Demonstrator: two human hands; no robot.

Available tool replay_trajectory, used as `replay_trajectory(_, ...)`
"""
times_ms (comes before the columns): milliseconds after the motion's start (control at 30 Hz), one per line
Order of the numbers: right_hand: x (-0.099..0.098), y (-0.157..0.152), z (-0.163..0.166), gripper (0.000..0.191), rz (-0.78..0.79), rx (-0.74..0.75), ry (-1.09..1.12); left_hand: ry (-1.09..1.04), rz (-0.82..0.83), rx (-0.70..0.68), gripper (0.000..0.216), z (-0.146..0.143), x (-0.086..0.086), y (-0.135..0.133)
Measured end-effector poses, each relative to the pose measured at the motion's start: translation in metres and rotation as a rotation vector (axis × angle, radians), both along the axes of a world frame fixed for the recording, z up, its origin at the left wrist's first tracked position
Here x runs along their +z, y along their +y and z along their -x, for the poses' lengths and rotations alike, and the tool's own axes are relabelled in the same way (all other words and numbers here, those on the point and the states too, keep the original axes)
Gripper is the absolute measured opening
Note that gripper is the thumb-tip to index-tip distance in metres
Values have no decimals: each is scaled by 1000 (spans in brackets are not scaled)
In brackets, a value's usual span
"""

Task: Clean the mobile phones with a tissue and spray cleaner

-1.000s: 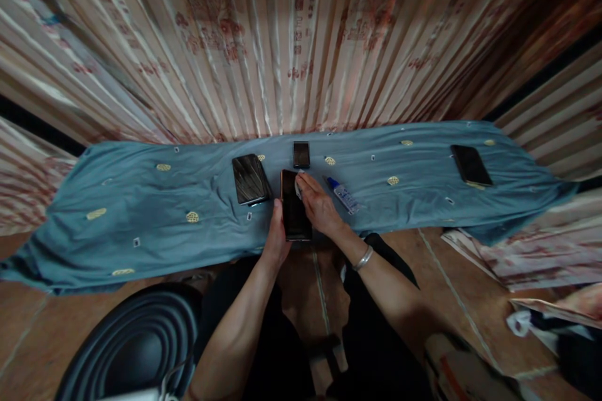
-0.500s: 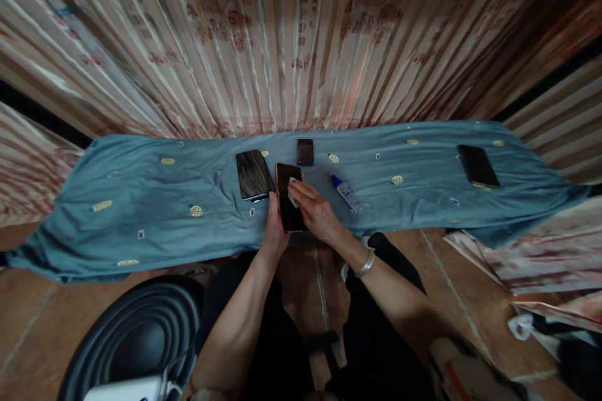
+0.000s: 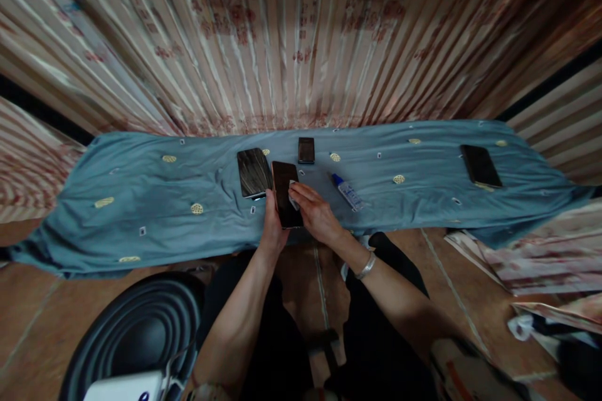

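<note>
Left grip: While the left hand [image 3: 273,224] clamps a dark phone [image 3: 282,180] by its left side, it sits midway along the near edge of the bench [image 3: 214,172].
Right grip: the right hand [image 3: 320,216] has fingers together on a white pad [image 3: 293,195] against the phone's face.
Far edge: small square device [image 3: 306,150], near the middle.
Right end: second phone [image 3: 481,166].
</note>
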State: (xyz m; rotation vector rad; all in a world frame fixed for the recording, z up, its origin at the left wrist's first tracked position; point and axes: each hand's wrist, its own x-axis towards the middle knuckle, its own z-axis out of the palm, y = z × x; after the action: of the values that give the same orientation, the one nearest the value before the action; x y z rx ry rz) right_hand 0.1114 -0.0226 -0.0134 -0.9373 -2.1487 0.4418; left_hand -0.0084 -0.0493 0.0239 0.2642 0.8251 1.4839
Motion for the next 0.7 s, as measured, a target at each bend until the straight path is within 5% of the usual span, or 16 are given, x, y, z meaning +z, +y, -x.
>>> replay_trajectory(300,-10,5,-11,57,-12,-44,-9,-11,-36,21,53,3,2,2)
replay_trajectory(700,6,-6,13,53,-24,78,49,-36,37,15,49,-6,-9,2)
